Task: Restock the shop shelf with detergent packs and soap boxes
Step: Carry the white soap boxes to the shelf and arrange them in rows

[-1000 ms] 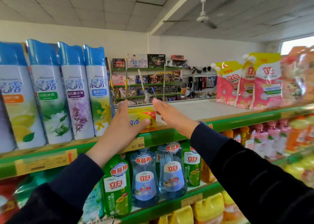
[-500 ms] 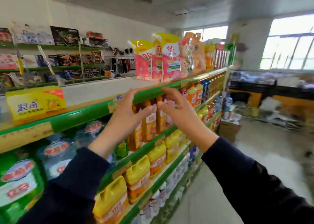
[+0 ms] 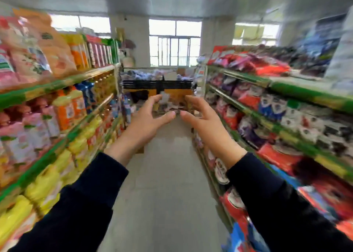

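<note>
Both my hands are raised in front of me over the aisle and hold nothing. My left hand (image 3: 147, 119) has loosely curved fingers, its thumb pointing right. My right hand (image 3: 202, 119) mirrors it, thumb pointing left, the two thumbs a short gap apart. The green-edged shelf (image 3: 57, 83) on the left carries pink and orange detergent packs (image 3: 28, 47) on top and yellow and orange bottles (image 3: 65, 108) below. No soap box is in view. The picture is blurred by motion.
A second green-edged shelf (image 3: 286, 83) with red, purple and white packs runs along the right. The grey aisle floor (image 3: 168, 184) lies between the shelves. A black and orange counter or rack (image 3: 158, 87) stands at the far end under windows.
The view has swung right, from facing the left shelf to looking down the aisle. My hands left the yellow soap box on the shelf and now hang empty in mid-air.
</note>
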Available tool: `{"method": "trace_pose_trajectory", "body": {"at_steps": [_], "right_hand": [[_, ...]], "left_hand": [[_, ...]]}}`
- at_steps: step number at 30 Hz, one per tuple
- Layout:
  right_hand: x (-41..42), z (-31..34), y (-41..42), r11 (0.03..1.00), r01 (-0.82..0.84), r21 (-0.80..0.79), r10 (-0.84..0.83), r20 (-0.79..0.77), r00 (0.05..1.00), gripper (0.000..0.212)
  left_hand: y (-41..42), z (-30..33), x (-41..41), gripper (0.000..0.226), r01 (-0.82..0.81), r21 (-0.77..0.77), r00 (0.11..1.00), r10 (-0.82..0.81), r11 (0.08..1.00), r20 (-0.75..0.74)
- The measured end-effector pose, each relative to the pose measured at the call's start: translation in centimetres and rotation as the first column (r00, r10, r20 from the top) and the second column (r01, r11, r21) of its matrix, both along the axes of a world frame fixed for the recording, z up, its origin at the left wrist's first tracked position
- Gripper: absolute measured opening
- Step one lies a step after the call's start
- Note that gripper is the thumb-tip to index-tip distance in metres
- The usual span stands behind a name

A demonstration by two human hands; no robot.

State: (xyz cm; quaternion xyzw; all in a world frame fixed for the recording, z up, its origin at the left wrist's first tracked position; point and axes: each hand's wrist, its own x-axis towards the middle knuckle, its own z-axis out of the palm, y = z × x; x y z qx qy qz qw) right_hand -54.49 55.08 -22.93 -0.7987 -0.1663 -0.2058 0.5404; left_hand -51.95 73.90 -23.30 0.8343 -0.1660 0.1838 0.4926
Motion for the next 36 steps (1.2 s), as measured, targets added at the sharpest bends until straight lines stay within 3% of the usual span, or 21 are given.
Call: {"method": "trace_pose_trajectory", "body": {"at_steps": [7,13,24,28,31,33,36], "right_hand": [[0.2,0.8,-17.6,0.952,0.305,0.035,-0.306,0.01,0.952,0.046],[-0.9,1.5,-29.2,0.849,0.528,-0.018,-0.528,0.004,0.849,0.046],[-1.3,2.7,-42.0,0.617,0.774,-0.143,-0.782,0.002,0.623,0.054],[0.3,4.1,-46.1,0.458,0.861,-0.222,-0.875,0.06,0.481,0.05],[1.9,5.9,-48.7,0.262,0.904,-0.339,-0.932,0.154,0.328,0.046],[3.1,7.0,-50.3,0.139,0.874,-0.465,-0.942,0.209,0.262,0.046],[5.1,8.1,-52.2,-0.001,0.729,-0.685,-0.971,0.174,0.162,0.061]], "left_hand": [[-19.4,1.5,6.3,0.086,0.384,-0.06,0.923,-0.384,0.921,0.004],[-34.1,2.1,9.4,0.075,0.618,-0.066,0.786,-0.616,0.784,0.041],[-51.8,2.8,13.6,0.065,0.849,-0.016,0.527,-0.847,0.527,0.063],[-56.5,3.2,16.7,0.062,0.88,0.036,0.47,-0.88,0.473,0.074],[-59.6,4.3,20.2,0.061,0.882,0.13,0.442,-0.89,0.453,0.11],[-61.8,5.4,22.9,0.058,0.875,0.21,0.419,-0.9,0.436,0.122],[-65.3,7.0,26.8,0.058,0.818,0.388,0.417,-0.903,0.424,0.105]]}}
